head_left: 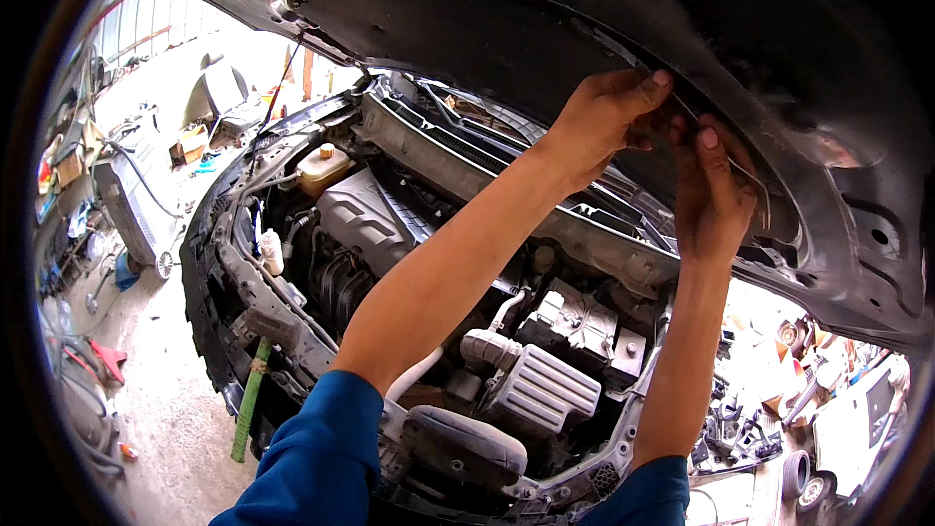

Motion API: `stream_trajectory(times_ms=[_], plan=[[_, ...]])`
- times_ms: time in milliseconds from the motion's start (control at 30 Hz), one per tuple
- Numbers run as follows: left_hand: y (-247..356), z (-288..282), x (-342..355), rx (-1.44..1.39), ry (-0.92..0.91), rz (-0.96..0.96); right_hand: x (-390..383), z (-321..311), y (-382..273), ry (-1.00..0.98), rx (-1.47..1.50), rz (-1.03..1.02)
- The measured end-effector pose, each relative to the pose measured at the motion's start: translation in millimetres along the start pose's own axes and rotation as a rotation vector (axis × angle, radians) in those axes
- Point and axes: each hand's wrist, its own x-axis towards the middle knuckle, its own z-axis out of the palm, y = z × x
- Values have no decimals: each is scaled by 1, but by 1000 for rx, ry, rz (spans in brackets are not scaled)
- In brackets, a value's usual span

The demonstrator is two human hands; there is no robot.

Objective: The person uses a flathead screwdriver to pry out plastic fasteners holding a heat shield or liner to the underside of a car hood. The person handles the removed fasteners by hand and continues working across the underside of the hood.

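Both hands are up high here, right at the underside of the raised hood [643,10], over at the upper right. What a surface it is: dark grey metal, dusty and scuffed, sweeping round in a big curve, with a matte black liner [448,29] filling the space inside the rim. The left hand [604,127] is at the liner's edge, fingers curled and thumb stretched out along it; whether they pinch anything, I cannot tell. Just beside it, the right hand [719,190] has its thumb pointing up and its fingers bent behind, their grip hidden too. From there a thin, pale strip [764,190] bends down against the metal, and where its other end lies is hard to make out between those fingertips. Deep shadow swallows the hood's upper right, and the forearms cut across the engine bay, covering part of the grey engine cover [365,219]. The blue sleeves [317,448] run off the lower edge. Down on the battery [575,321], any markings are too small and washed out to read.
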Motion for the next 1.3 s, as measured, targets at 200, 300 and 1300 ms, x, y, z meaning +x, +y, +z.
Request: stream_trajectory(times_ms=[200,300,1300], plan=[[-14,6,8,3,107,58,13,-19,15,-13,208,49],[-17,4,10,31,132,74,14,-22,18,-33,232,87],[-10,-3,10,145,92,76,11,-20,21,-51,199,66]])
